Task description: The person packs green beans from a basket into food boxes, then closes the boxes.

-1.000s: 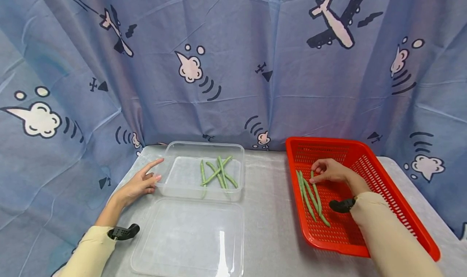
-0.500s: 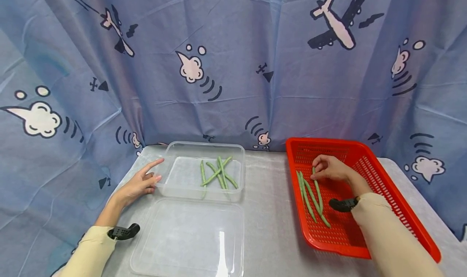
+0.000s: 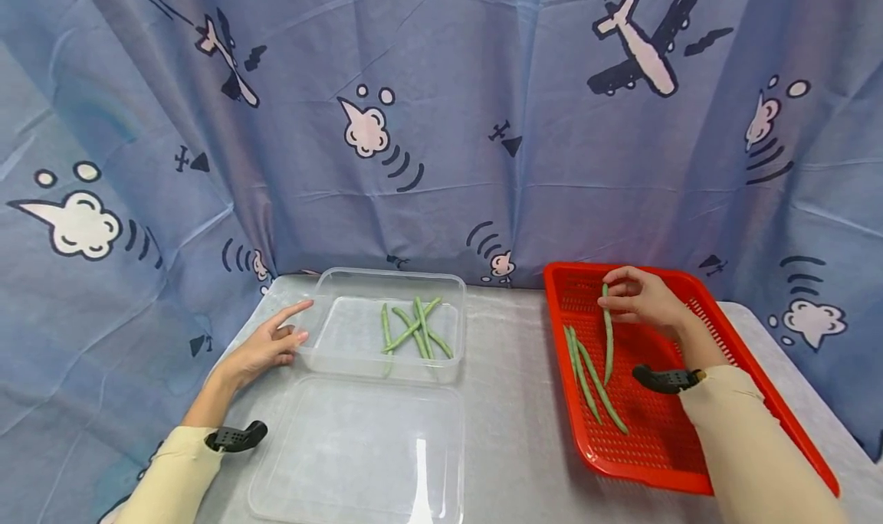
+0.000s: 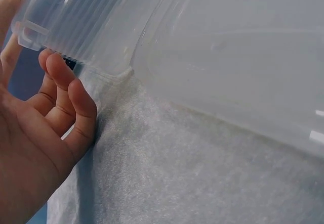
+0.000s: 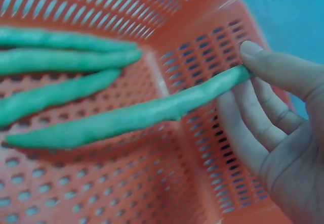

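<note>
My right hand (image 3: pixel 647 306) pinches one end of a green bean (image 3: pixel 608 344), which hangs above the floor of the red basket (image 3: pixel 578 440). In the right wrist view, the bean's tip (image 5: pixel 248 72) lies between the thumb and fingers, and its body slants away from the hand. Several other green beans (image 3: pixel 599 382) lie along the basket's left side. My left hand (image 3: pixel 258 352) rests at the left end of a clear plastic container (image 3: pixel 382 365), index finger stretched out and the others loosely bent. Inside that container, several green beans (image 3: pixel 418 329) lie, some crossed.
A clear flat lid (image 3: pixel 359 447) lies in front of the container on the grey cloth-covered table (image 3: pixel 510 386). Behind the table hangs a blue curtain (image 3: pixel 441 164) printed with airplanes. The basket has raised, slotted walls.
The right hand has lifted one green bean off the others, moving it up and slightly right. My left hand stays at the container.
</note>
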`<state>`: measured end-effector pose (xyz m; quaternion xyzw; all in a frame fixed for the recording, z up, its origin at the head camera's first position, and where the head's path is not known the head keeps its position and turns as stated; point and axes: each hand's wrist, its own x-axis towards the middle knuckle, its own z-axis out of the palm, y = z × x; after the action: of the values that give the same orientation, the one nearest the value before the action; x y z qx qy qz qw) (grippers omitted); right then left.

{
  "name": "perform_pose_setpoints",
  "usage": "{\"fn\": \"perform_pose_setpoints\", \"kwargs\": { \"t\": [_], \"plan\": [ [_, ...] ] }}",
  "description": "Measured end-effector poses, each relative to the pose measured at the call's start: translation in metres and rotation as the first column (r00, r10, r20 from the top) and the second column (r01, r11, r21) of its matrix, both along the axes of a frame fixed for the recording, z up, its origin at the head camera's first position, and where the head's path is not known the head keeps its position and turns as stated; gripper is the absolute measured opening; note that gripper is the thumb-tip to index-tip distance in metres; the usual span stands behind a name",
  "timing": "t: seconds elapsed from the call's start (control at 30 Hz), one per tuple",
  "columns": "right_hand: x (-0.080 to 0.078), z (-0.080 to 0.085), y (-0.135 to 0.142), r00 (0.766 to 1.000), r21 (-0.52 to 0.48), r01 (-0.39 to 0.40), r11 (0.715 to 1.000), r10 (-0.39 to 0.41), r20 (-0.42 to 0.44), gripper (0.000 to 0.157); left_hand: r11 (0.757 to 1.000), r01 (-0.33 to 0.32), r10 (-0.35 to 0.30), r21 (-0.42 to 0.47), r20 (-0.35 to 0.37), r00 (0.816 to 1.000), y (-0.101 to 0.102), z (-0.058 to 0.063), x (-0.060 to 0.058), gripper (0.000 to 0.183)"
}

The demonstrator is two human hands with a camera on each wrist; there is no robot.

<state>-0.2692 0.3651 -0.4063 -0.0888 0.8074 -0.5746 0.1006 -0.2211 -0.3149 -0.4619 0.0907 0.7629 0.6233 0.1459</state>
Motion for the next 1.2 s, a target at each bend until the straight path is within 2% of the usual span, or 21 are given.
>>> {"fn": "perform_pose_setpoints", "kwargs": {
  "t": [0.23, 0.4, 0.63, 0.83, 1.03, 1.2],
  "plan": [
    [-0.002, 0.026, -0.007, 0.997, -0.062, 0.042, 0.997, -0.046, -0.065, 0.049, 1.0, -0.011, 0.011, -0.011, 0.001, 1.0, -0.002, -0.001, 0.0, 0.067],
    [-0.002, 0.044, -0.016, 0.99, -0.12, 0.069, 0.99, -0.083, -0.114, 0.04, 1.0, -0.012, 0.012, -0.012, 0.005, 1.0, -0.002, -0.001, -0.001, 0.068],
    [-0.003, 0.065, -0.033, 0.985, -0.203, 0.09, 0.975, -0.117, -0.126, 0.043, 1.0, -0.016, 0.016, -0.016, 0.004, 1.0, -0.001, 0.0, 0.0, 0.068],
    [-0.008, 0.073, -0.047, 0.984, -0.265, 0.069, 0.962, -0.11, -0.141, 0.041, 1.0, -0.015, 0.015, -0.019, -0.006, 1.0, 0.0, 0.0, -0.001, 0.067],
    [-0.013, 0.076, -0.066, 0.985, -0.362, 0.057, 0.93, -0.111, -0.129, 0.036, 1.0, -0.016, 0.016, -0.027, -0.007, 1.0, -0.001, 0.0, -0.001, 0.067],
    [-0.019, 0.08, -0.085, 0.987, -0.406, 0.055, 0.912, -0.11, -0.115, 0.04, 0.999, -0.015, 0.015, -0.03, -0.004, 1.0, 0.0, 0.002, 0.0, 0.067]
  ]
}}
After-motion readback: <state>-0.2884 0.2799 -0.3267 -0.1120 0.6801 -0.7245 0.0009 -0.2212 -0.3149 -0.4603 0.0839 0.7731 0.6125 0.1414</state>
